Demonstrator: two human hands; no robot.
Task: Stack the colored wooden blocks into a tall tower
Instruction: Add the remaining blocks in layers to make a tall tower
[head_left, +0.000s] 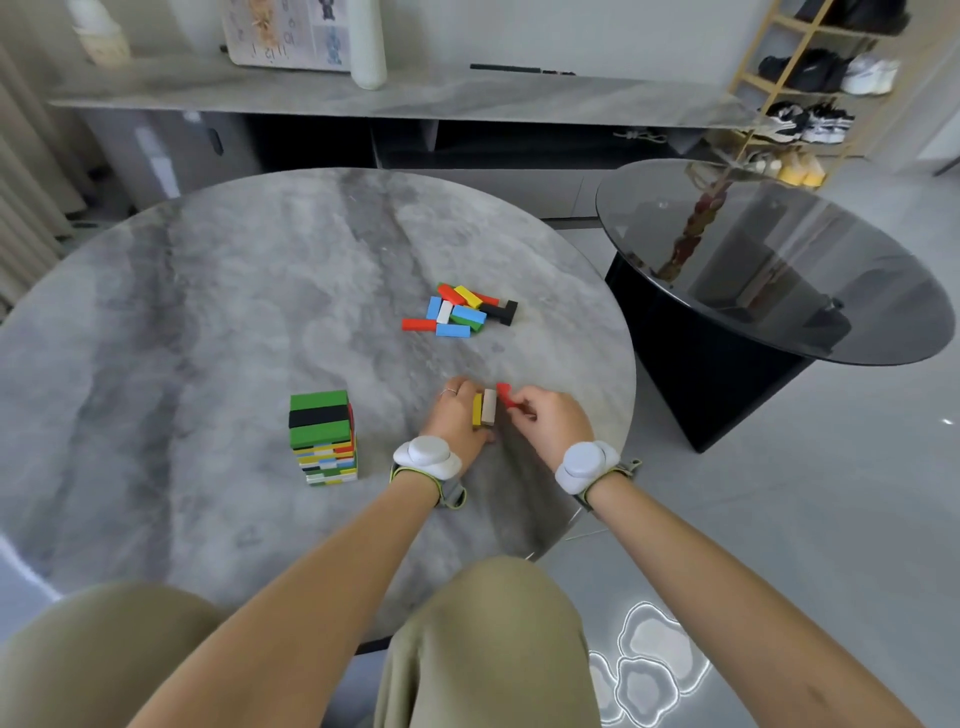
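One tower (323, 436): stands on the surface (208, 312), well left of the left hand; its top layer is green, black, green, with mixed colours beneath.
Left hand (457, 415): low over the surface, fingers and thumb curled round two blocks held side by side.
Loose pile (460, 312): red, yellow, blue, green, white and black blocks, lying beyond both hands.
Yellow block (477, 409): in the left hand's grip, touching the pale one.
Pale block (488, 406): just right of the yellow one, on the side facing the right hand.
Red block (505, 396): pinched in the right hand's fingertips, tilted, just beside the pale block.
Right hand (550, 421): close beside the left hand, fingers curled.
Dark glass table (769, 260): well right of both hands.
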